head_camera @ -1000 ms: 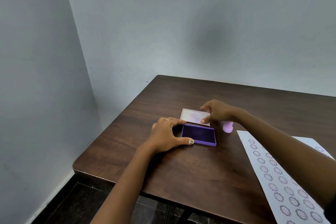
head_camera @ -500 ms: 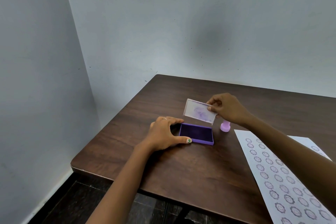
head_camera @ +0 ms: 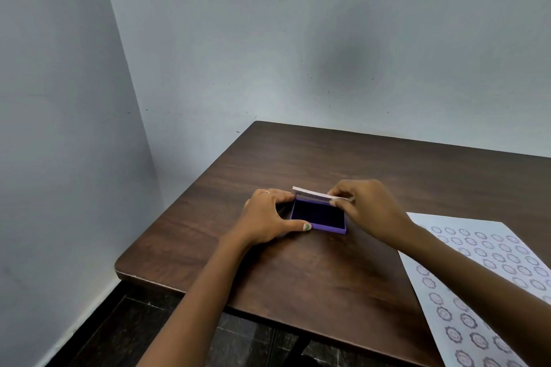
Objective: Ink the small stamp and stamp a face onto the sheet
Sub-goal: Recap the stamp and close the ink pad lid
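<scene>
A purple ink pad (head_camera: 318,215) lies on the dark wooden table (head_camera: 298,164), its dark pad showing. My left hand (head_camera: 268,219) grips the pad's left end, thumb on the near edge and fingers at the far corner. My right hand (head_camera: 362,207) pinches the right end of the clear lid (head_camera: 316,194), which hangs nearly flat just above the pad's far edge. The white sheet (head_camera: 489,283) with rows of stamped faces lies at the right. The small stamp is hidden behind my right hand.
The table stands in a corner of grey walls, with its left and near edges close to the pad. A dark tiled floor (head_camera: 149,334) shows below the near edge. My right forearm crosses over the sheet.
My right hand picked the lid off the table behind the pad, raised it, and has brought it down over the pad. The left hand kept its hold on the pad. The stamp went out of sight.
</scene>
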`<state>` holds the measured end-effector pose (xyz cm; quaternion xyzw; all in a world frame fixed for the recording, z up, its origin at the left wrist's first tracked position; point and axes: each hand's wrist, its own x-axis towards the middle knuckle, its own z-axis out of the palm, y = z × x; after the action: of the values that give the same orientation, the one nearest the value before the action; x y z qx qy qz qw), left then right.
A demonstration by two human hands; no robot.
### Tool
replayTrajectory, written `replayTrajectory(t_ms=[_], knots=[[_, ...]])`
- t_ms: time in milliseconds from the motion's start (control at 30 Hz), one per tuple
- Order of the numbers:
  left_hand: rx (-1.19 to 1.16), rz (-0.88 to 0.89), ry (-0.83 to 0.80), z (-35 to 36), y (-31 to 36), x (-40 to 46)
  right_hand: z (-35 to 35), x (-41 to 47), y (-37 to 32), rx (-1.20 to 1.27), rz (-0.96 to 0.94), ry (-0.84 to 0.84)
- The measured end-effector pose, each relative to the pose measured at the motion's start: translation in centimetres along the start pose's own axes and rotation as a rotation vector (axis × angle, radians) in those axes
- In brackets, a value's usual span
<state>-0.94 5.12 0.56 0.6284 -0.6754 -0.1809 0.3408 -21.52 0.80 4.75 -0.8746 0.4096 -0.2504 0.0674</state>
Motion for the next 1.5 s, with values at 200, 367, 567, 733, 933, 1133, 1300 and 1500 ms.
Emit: replayTrajectory(t_ms=[200,367,567,733,933,1133,1300,1500], knots=[[-0.008,-0.001,0.0,0.1,-0.2,0.1,0.3,-1.9,-0.5,-0.079,-0.016,-0.014],[0.022,0.013,-0.005,0.1,-0.2,0.2,0.9,-3.3,-0.4,-0.14,-0.095,-0.042],[0.093,-0.001,0.007,0.3,-0.5,0.1,1.2,-3.1,0.0,-0.047,-0.017,-0.002],[0.131,-0.003,-0.003,0.4,-0.7,0.0,2.0,-3.3,0.0,-0.048,0.097,-0.154],[0.132,0.013,-0.03,0.5,-0.6,0.0,2.2,-3.7,-0.3,-0.088,0.066,-0.118],[0.144,0.087,-0.027,0.5,-0.4,-0.1,2.3,-4.2,-0.8,-0.138,-0.022,-0.065],[0.198,0.234,-0.022,1.0,-0.1,-0.5,2.8,-4.6,-1.2,-0.141,-0.086,0.025],[0.289,0.371,-0.098,2.0,1.3,-1.1,2.0,-4.8,-1.4,-0.093,-0.079,0.054]])
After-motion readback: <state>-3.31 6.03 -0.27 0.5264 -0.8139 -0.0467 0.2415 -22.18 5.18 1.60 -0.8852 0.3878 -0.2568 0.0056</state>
